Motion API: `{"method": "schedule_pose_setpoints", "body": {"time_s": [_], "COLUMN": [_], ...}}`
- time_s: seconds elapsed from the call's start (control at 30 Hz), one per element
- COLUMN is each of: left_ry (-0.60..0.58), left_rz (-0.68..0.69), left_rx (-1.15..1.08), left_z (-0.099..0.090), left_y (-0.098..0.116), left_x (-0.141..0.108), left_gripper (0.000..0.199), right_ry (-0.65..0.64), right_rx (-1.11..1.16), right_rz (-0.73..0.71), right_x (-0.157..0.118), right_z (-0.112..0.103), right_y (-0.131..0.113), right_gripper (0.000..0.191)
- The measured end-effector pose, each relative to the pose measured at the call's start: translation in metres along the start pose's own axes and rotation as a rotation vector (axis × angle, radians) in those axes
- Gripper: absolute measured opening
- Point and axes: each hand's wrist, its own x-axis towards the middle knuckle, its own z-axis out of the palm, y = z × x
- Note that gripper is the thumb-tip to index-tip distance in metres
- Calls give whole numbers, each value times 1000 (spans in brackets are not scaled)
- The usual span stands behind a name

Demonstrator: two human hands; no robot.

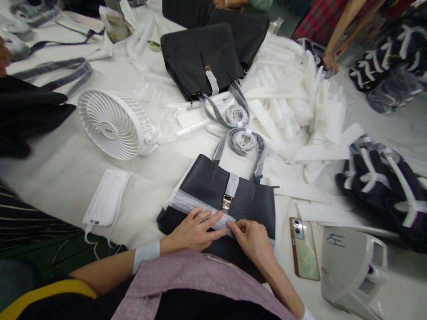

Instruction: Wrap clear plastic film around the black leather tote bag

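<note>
A black leather handbag [200,180] lies flat in front of me. White film covers part of its strap above the metal clasp [227,202], and its wrapped handles point away from me. Across the front runs a strip of translucent plastic film [185,201]. My left hand [198,229] rests on the bag and the film, fingers spread flat. Just right of it, below the clasp, my right hand [250,238] is closed, thumb and fingertips pinched on the film. A coiled, plastic-wrapped strap [243,141] sits between the handles.
A white fan [108,126] and a cabled power bank [108,195] stand left. A phone [304,249] and a tape dispenser [347,266] are at right. More black bags [200,53], heaped white foam wrapping [283,75] and another person's hands [331,61] are farther back.
</note>
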Motion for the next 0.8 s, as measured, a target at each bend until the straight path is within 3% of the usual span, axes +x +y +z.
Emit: {"method": "schedule_pose_setpoints", "body": {"time_s": [0.23,0.5,0.8], "left_ry": [25,-35,-45], "left_rz": [16,59,27], "left_rx": [-26,3,14], "left_z": [2,-11,-7], "left_y": [-1,5,6], "left_x": [-2,14,18], "left_gripper": [51,52,49], "right_ry": [-33,-9,21], "right_rx": [41,-21,-153], "right_rz": [24,19,24], "right_x": [3,4,-3], "right_z": [-1,1,-2], "right_y": [3,3,-2], "right_gripper": [42,39,40]}}
